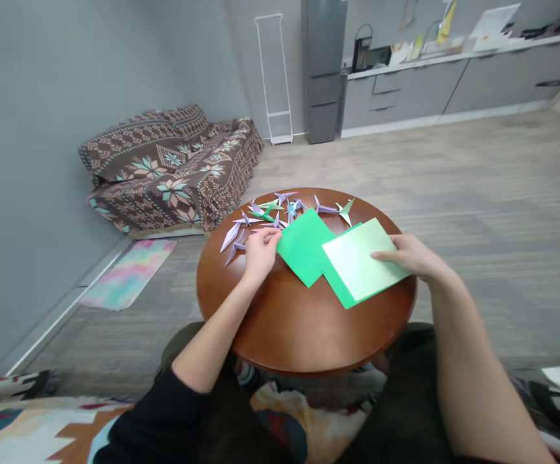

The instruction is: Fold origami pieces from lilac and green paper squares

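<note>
Grey-walled living space with a wood-look floor (405,174), a run of grey kitchen cabinets (453,84) at the far right, and a sofa (164,161) under a patterned brown throw at the left. Nearer, between the seated person's knees, stands a round, glossy brown table (284,335). On its right half, 1 pale green sheet (359,258) lies over brighter green paper (341,293), its near edge slanting up to the right. Just left of it, near the table's middle, a bright green square sheet (306,248) is turned like a diamond, with no clear long axis. Its left corner is pinched in the fingertips of the left hand (261,251), the nearer of the 2 hands, so the sheet extends rightward from that grip. Right hand (412,254): thumb on top of the pale sheet's right side, fingers hidden beneath, gripping it. Smallest are folded paper cranes (265,214), lilac and green, clustered along the table's far left rim.
</note>
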Motion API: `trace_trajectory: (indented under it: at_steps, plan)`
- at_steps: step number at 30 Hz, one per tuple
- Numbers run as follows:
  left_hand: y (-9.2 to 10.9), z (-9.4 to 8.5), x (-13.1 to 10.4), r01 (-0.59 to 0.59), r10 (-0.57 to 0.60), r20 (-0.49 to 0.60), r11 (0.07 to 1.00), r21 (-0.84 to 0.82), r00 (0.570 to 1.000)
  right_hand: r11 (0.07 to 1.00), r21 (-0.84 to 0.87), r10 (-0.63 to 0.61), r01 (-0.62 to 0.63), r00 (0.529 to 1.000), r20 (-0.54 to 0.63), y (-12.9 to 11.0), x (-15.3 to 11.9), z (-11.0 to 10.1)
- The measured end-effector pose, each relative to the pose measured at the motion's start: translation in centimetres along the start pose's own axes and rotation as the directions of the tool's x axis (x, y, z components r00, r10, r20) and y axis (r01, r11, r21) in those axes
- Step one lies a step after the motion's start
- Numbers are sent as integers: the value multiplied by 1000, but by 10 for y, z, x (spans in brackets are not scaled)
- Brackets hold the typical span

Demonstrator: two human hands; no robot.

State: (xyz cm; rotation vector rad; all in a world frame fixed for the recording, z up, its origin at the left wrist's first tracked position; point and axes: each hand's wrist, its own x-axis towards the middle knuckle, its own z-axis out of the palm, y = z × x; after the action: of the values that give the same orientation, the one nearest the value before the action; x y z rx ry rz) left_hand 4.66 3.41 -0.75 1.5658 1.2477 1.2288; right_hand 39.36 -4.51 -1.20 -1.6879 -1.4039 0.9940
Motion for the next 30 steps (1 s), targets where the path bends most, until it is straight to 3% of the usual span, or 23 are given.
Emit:
trace_trajectory:
  at_steps: [3,7,11,16,17,19,22,23,25,26,30]
  plan:
    - [-2,-26,1,-4,2,23,995,103,1000,998,-58,8,-17,989,-149,10,8,-8]
    - [-4,-47,-5,-48,16,129,966,253,991,984,-173,-15,-37,957,-288,17,21,-1]
    - [-9,-49,-9,-150,77,218,929,340,973,944,-324,-72,-66,915,-397,16,23,12]
    - [-12,-48,-10,-253,144,279,877,408,949,865,-472,-105,-171,858,-503,-1,5,17]
    - [-10,-48,-11,-270,158,282,865,422,946,816,-561,-172,-139,868,-466,-7,2,19]
    - [-5,-50,-15,-300,189,273,838,455,943,765,-643,-304,38,902,-308,-20,-3,27]
    - [1,-51,-25,-335,190,328,815,472,925,747,-577,-408,331,913,-6,-42,-11,52]
    - [2,-52,-28,-363,181,393,810,460,902,735,-545,-412,405,904,116,-48,-14,63]
    - [0,-53,-35,-474,148,600,766,433,787,692,-516,-418,505,863,284,-58,-22,86]
    - [-2,-54,-37,-497,119,652,751,434,749,662,-517,-420,542,840,343,-62,-27,97]
    - [-12,-57,-38,-494,38,696,733,468,717,627,-504,-383,594,798,465,-67,-42,127]
